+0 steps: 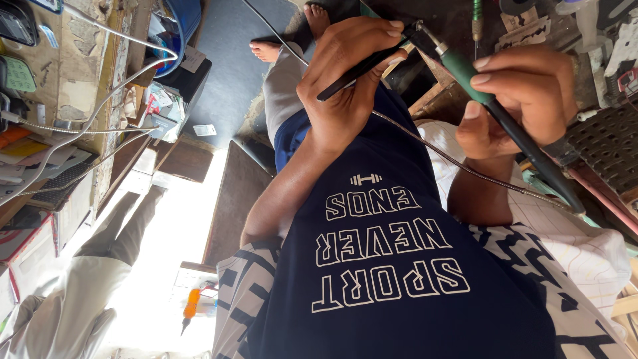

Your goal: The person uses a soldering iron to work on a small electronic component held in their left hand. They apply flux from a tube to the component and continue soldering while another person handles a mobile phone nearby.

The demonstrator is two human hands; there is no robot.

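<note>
the long soldering iron with a green grip and a black handle (495,106) is crossing the upper right of the view, its metal tip pointing up and left toward the slim black tweezers (362,66). the two tools are almost meeting near the top centre, just above my lap. whatever small part may be sitting between their tips is too small for me to tell.

i am wrapping my right hand (525,100) around the iron, fingers curled and pressed against the green grip, thumb lying along it. my left hand (345,80) is pinching the tweezers between thumb and fingertips, the other fingers folded close together beneath them.

a thin braided metal cable (458,163) is running diagonally under both hands and across my navy blue shirt with white lettering (399,266). my grey trouser leg (282,83) is stretching away toward my bare feet (292,33) on the dark floor.

out on the left, a cluttered brown workbench (73,80) is carrying white cables (106,100) and papers. on the right, a dark perforated mat (608,149) is lying by the iron's black handle. low in the view, an orange-handled screwdriver (191,306) is lying in bright light.
</note>
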